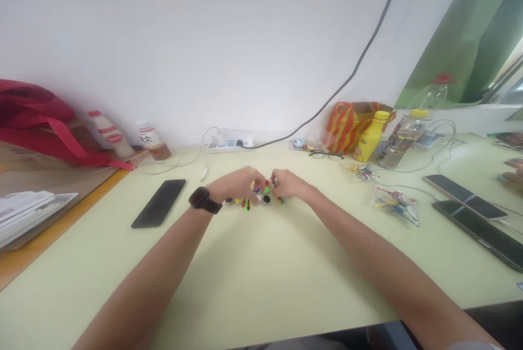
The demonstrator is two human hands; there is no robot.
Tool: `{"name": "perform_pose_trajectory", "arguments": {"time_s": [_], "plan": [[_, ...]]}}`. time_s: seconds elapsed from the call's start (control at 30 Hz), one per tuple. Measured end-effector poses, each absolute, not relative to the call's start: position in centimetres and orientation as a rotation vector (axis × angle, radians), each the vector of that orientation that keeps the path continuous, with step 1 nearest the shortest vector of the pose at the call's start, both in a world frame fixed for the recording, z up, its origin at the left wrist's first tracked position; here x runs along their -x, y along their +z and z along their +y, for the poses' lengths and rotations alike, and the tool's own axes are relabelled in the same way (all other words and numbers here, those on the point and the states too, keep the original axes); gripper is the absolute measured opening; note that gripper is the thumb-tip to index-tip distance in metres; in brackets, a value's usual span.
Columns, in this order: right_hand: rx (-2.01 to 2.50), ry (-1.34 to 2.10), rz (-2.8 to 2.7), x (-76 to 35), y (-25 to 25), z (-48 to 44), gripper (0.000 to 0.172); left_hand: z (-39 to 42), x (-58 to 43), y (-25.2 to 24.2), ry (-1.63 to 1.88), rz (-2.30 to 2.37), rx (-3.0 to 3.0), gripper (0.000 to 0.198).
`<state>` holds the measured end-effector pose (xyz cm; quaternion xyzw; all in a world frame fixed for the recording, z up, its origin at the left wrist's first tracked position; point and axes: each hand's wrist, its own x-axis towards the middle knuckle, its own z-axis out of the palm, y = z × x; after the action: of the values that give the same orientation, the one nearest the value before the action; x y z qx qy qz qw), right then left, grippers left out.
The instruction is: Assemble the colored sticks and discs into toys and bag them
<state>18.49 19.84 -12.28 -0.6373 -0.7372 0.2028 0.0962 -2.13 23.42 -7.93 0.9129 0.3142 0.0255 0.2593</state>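
Observation:
Small colourful pieces, among them a green one (247, 205) and a black round one (267, 199), lie on the pale table (253, 279) between and below my hands. My left hand (242, 183), with a black watch (205, 200) on its wrist, is over the left part of these pieces, its fingers curled in close to a small blue and white piece (256, 188). To its right, my right hand (286, 183) has thumb and finger pinched on a small dark piece (275, 181). Fingers hide part of the pieces.
A black phone (158, 203) lies at the left. Behind stand two bottles and a power strip (229, 143). On the right are glasses (326, 155), a striped bag (342, 126), a yellow bottle (371, 136), bagged small parts (395, 205) and two phones (480, 233).

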Motion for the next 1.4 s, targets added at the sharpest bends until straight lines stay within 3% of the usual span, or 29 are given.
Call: {"name": "perform_pose_trajectory", "arguments": {"time_s": [0.27,0.87,1.1,1.27,1.4], "plan": [[1.844,0.653,-2.172,-18.7,-12.5,20.3,0.034,22.8,1.5,-7.9,-0.016,0.862,-2.480,0.031],[1.759,0.677,-2.166,-18.6,-12.4,20.3,0.029,22.0,0.9,-8.1,0.018,0.867,-2.494,0.024],[1.749,0.691,-2.150,-18.6,-12.2,20.2,0.034,22.6,1.5,-7.6,0.239,0.853,-2.665,0.036],[1.737,0.699,-2.139,-18.5,-12.1,20.0,0.036,22.9,1.9,-8.0,0.235,0.894,-2.659,0.067],[1.721,0.707,-2.141,-18.3,-11.9,19.8,0.036,23.2,2.3,-8.3,0.096,0.926,-2.579,0.062]]}}
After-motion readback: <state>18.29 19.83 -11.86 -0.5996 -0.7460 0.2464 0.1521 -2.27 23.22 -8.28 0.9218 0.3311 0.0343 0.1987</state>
